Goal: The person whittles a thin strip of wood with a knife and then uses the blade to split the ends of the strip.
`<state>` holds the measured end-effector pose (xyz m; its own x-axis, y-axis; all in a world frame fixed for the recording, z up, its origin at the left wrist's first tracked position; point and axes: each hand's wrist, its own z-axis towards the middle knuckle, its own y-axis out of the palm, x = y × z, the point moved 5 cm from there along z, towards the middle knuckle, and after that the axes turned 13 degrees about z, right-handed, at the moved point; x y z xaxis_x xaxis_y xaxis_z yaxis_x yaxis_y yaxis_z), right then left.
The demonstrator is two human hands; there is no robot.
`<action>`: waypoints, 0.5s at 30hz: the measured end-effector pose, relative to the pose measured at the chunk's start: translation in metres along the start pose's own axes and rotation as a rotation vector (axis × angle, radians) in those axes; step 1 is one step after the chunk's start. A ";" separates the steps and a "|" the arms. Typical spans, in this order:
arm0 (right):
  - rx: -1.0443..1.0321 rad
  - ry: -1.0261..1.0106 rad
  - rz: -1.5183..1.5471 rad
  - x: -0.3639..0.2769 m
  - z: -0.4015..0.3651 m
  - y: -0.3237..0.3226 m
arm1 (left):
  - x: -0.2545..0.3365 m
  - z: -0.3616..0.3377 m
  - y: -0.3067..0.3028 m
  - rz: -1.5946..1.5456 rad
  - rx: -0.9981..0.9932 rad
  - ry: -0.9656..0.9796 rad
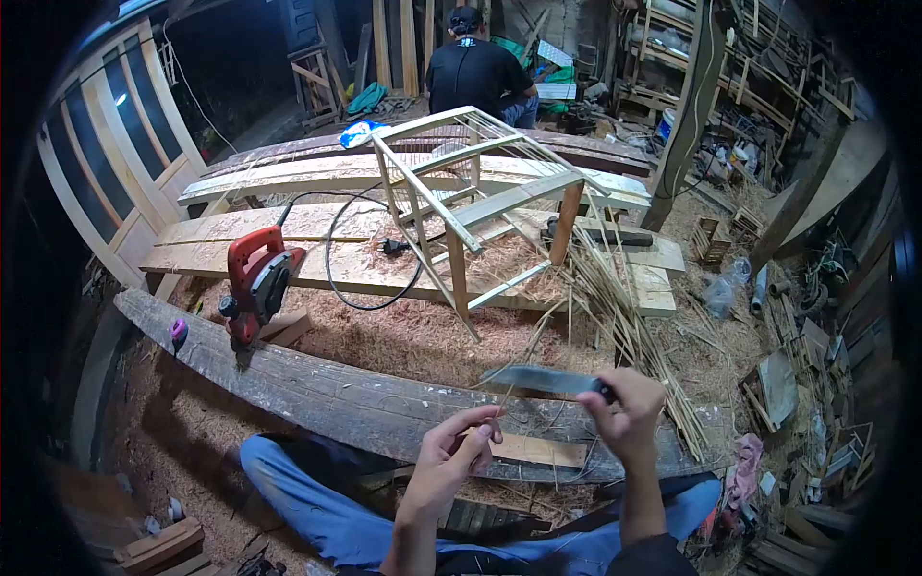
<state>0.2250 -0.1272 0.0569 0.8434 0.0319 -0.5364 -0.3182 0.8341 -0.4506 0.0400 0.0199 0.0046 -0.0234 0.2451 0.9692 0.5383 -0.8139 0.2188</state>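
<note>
My right hand [629,408] is closed round the dark handle of a knife [543,378], whose broad blade points left above the weathered plank. Just left of and below the blade, my left hand [459,449] pinches a thin bamboo strip [505,398] that stands up near the blade's tip. Beneath both hands a short pale board [533,450] lies on the weathered plank [355,403]. Beyond them a wooden frame [519,197] with thin slats rests on the planks, and a bundle of bamboo strips [624,317] leans at its right.
A red power planer [257,283] stands on the weathered plank at left, its black cable looping behind. A purple roll [179,331] is beside it. Another person [473,77] sits at the back, facing away. A post [693,115] rises at right. Shavings cover the floor.
</note>
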 end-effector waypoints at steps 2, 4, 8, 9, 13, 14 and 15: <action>-0.044 -0.021 0.048 -0.007 -0.004 0.012 | -0.014 0.002 -0.003 -0.038 -0.014 -0.016; -0.200 -0.018 0.094 -0.017 -0.006 0.025 | -0.017 0.001 -0.003 -0.076 -0.023 -0.028; -0.249 -0.086 0.167 -0.033 -0.010 0.042 | -0.010 -0.001 0.004 -0.039 -0.005 0.017; -0.244 -0.104 0.188 -0.033 -0.011 0.045 | -0.010 -0.002 0.005 -0.027 -0.016 0.028; -0.230 -0.153 0.235 -0.031 -0.015 0.049 | -0.016 -0.006 0.006 0.027 -0.052 -0.019; -0.252 -0.124 0.237 -0.032 -0.013 0.048 | -0.015 -0.006 0.008 0.025 -0.051 -0.019; -0.272 -0.095 0.239 -0.032 -0.012 0.047 | -0.012 -0.005 0.009 0.070 -0.029 0.009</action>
<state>0.1777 -0.0956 0.0446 0.7637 0.2692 -0.5867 -0.6033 0.6209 -0.5004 0.0407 0.0071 -0.0048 0.0059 0.1822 0.9832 0.5139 -0.8441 0.1533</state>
